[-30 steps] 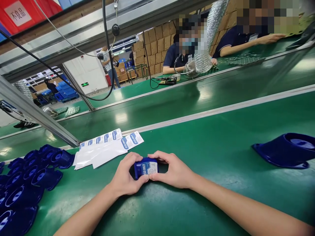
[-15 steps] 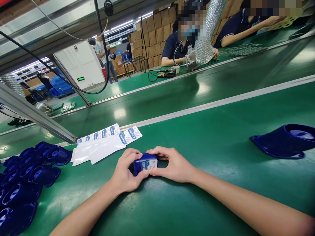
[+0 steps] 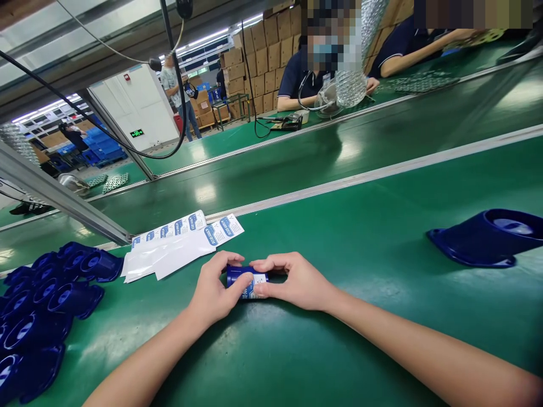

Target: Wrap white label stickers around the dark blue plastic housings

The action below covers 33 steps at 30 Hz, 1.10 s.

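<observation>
A small dark-blue plastic housing (image 3: pixel 234 273) rests on the green work surface in front of me, with a blue-and-white printed label (image 3: pixel 260 278) on its near side. My left hand (image 3: pixel 215 289) is closed around its left end, the thumb pressed flat across the label. From the other side, my right hand (image 3: pixel 302 282) grips the right end, thumb at the label's edge and fingers along the top. Both hands partly cover the housing. Beyond them lie white label sheets (image 3: pixel 178 251), some bearing rows of blue-and-white labels.
Many similar blue housings (image 3: pixel 59 302) are crowded together at the left. One flanged blue housing (image 3: pixel 470 237) lies at the right. A metal post (image 3: pixel 63 192) slants at the left, and a pale rail (image 3: pixel 339 180) borders the conveyor (image 3: pixel 271 155). Co-workers sit across it.
The housing has rolled slightly, tilting its label upward. My left thumb has moved from the housing's lower edge onto the label. The right hand keeps its grip.
</observation>
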Each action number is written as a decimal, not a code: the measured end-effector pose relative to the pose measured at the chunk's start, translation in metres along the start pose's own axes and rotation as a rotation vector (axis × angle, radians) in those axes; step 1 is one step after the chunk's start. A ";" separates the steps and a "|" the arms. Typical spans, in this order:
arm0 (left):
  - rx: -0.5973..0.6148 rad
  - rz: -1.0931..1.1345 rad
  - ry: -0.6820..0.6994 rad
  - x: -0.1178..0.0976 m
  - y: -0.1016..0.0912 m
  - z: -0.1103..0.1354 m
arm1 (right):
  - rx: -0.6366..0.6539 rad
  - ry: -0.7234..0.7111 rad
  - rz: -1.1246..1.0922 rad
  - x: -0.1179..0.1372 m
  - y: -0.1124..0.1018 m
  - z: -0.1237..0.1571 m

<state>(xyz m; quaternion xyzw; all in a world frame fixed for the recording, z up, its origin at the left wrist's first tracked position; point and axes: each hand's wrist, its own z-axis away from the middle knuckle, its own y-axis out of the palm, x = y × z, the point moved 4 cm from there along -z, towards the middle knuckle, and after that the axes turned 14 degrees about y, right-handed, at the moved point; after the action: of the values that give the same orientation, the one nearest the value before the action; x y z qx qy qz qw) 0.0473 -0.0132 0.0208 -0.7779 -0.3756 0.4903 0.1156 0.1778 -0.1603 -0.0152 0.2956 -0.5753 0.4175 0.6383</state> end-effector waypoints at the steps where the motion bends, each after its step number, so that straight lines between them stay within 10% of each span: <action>1: 0.005 0.012 -0.037 0.000 0.000 0.000 | 0.005 0.011 -0.014 0.000 -0.001 -0.002; 11: -0.036 -0.002 -0.058 0.001 0.006 -0.002 | 0.068 0.026 -0.038 0.008 -0.006 -0.015; 19: -0.105 -0.040 0.008 0.007 0.010 0.005 | -0.198 -0.292 0.559 0.015 0.023 0.005; 33: -0.119 -0.047 0.118 0.009 0.015 0.014 | 0.068 0.111 -0.050 0.004 0.017 -0.017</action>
<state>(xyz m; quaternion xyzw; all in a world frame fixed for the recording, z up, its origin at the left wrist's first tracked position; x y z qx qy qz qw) 0.0443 -0.0200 -0.0009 -0.8020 -0.4148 0.4174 0.1025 0.1711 -0.1373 -0.0154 0.3079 -0.5170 0.4363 0.6690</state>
